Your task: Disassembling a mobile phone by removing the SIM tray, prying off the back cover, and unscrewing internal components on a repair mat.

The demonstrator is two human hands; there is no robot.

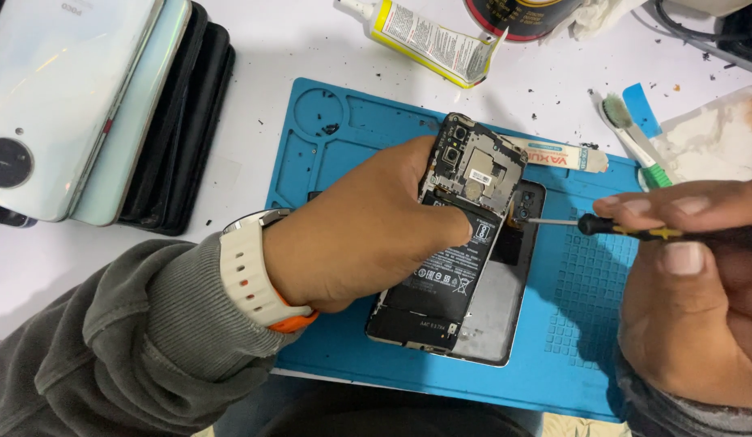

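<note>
matt blue rubbery mat [570, 340], glossy black battery [445, 279], dull metal phone shield [481, 166], ribbed grey cloth sleeve [133, 332].

I am looking at a phone repair bench; a blue silicone work mat [344, 146] covers the white worktop [254, 48], an opened phone [461, 243] lies on it with battery and board bare; a glue tube [429, 36] sits at the far edge; stacked phones [84, 105] fill the far left corner.

Grey-green ribbed-cuff sleeve [125, 340], white watch strap [250, 271], orange underside
</note>
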